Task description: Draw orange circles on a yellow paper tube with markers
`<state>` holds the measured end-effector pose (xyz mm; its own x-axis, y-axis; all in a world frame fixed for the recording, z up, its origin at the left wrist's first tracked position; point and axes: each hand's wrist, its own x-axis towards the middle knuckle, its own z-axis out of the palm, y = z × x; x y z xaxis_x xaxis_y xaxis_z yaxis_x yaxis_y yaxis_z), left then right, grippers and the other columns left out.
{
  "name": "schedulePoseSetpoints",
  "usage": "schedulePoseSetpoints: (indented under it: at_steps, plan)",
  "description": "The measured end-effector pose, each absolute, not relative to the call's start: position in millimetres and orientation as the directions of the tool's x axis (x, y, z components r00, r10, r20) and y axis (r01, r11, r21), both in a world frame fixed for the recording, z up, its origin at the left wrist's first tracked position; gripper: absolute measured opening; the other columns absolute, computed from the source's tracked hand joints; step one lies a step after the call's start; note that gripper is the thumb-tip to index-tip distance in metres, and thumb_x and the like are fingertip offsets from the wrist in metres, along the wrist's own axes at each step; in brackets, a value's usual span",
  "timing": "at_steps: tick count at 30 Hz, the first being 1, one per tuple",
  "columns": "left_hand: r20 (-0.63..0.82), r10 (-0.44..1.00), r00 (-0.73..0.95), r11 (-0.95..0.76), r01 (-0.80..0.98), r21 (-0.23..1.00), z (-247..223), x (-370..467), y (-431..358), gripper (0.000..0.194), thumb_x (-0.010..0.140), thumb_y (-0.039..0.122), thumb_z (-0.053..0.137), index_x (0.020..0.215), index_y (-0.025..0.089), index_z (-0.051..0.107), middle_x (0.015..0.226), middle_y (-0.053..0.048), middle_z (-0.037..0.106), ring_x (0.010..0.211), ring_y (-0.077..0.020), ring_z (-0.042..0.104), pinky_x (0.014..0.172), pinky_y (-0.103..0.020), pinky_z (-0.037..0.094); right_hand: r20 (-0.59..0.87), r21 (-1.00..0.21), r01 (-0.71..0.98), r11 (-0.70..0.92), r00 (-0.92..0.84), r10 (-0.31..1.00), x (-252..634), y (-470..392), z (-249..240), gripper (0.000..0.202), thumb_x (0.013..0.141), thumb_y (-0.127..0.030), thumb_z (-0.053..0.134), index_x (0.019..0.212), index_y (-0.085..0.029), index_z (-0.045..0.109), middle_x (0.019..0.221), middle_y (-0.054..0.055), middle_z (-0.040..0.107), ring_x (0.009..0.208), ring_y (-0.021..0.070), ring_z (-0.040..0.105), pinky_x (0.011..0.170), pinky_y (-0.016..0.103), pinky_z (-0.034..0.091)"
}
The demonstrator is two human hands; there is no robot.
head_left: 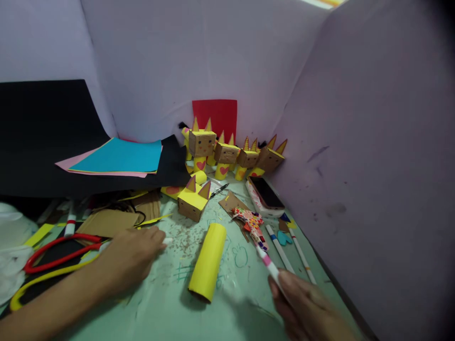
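My right hand grips a white marker with a pink band, its far end pointing up and left toward a floral-patterned piece. On the left, my left hand is closed low over the table, with a small white piece, perhaps a marker cap, at its fingertips. Between the hands lies a yellow paper tube, touched by neither. Just beyond it sits a cardboard box head with a yellow top and two pointed ears.
Several yellow-and-cardboard animal figures stand at the back by a red sheet. A phone and loose markers lie right. Red-handled scissors, cardboard scraps and coloured paper are left. Walls enclose the table.
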<state>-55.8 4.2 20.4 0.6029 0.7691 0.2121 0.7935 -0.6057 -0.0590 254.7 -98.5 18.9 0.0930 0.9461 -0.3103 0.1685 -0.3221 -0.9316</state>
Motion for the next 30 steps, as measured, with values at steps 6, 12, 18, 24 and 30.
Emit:
schedulePoseSetpoints:
  at_steps: [6, 12, 18, 24, 30]
  plan:
    - [0.172, 0.914, 0.366, -0.404, 0.849, 0.339, 23, -10, -7, 0.032, 0.087, 0.024, 0.037, 0.107, 0.017, 0.061, 0.092, -0.011, 0.070, 0.078, -0.0224, 0.066, 0.064, -0.031, 0.047, -0.312, -0.933, -0.198, -0.300, 0.035, 0.949, 209, -58, -17, 0.051, 0.071, -0.066, 0.058, 0.086, -0.018, 0.069, 0.086, 0.008, 0.069, 0.079, 0.0204, 0.065, 0.070, 0.033, 0.052]
    - [-0.067, 0.908, 0.413, -0.146, 0.463, 0.875, 12, 20, -6, 0.034, 0.078, 0.040, 0.053, 0.099, 0.014, 0.064, 0.079, -0.008, 0.070, 0.073, -0.0237, 0.064, 0.063, -0.031, 0.047, -0.235, -0.893, -0.395, -0.218, -0.004, 0.972, 180, -36, -18, 0.052, 0.072, -0.061, 0.061, 0.095, -0.014, 0.066, 0.098, 0.014, 0.070, 0.084, 0.0253, 0.067, 0.069, 0.037, 0.054]
    - [-0.131, 0.786, 0.604, 0.303, -0.193, 0.933, 2, 22, -5, 0.058, 0.061, 0.042, 0.073, 0.109, 0.012, 0.059, 0.102, -0.014, 0.067, 0.091, -0.0300, 0.062, 0.078, -0.038, 0.047, -0.184, -0.885, -0.419, -0.201, -0.083, 0.980, 172, -41, -7, 0.048, 0.079, -0.058, 0.055, 0.103, -0.018, 0.064, 0.102, 0.011, 0.068, 0.094, 0.0242, 0.064, 0.079, 0.035, 0.051]
    - [-0.125, 0.845, 0.520, 0.363, -0.386, 0.848, -2, 19, -7, 0.055, 0.061, 0.035, 0.076, 0.109, 0.014, 0.059, 0.100, -0.012, 0.065, 0.090, -0.0263, 0.059, 0.077, -0.035, 0.046, -0.022, -0.933, -0.361, 0.011, 0.088, 0.996, 180, -15, 19, 0.041, 0.070, -0.056, 0.066, 0.066, -0.016, 0.064, 0.068, 0.003, 0.064, 0.056, 0.0122, 0.056, 0.049, 0.024, 0.050]
    - [-0.151, 0.855, 0.495, 0.385, -0.412, 0.826, -22, 24, -2, 0.056, 0.057, 0.037, 0.079, 0.105, 0.014, 0.060, 0.090, -0.008, 0.064, 0.077, -0.0197, 0.058, 0.070, -0.031, 0.046, 0.035, -0.903, -0.403, 0.149, 0.277, 0.960, 192, -18, 24, 0.055, 0.073, -0.040, 0.070, 0.123, -0.027, 0.053, 0.075, 0.001, 0.070, 0.034, 0.0036, 0.041, 0.030, 0.015, 0.040]
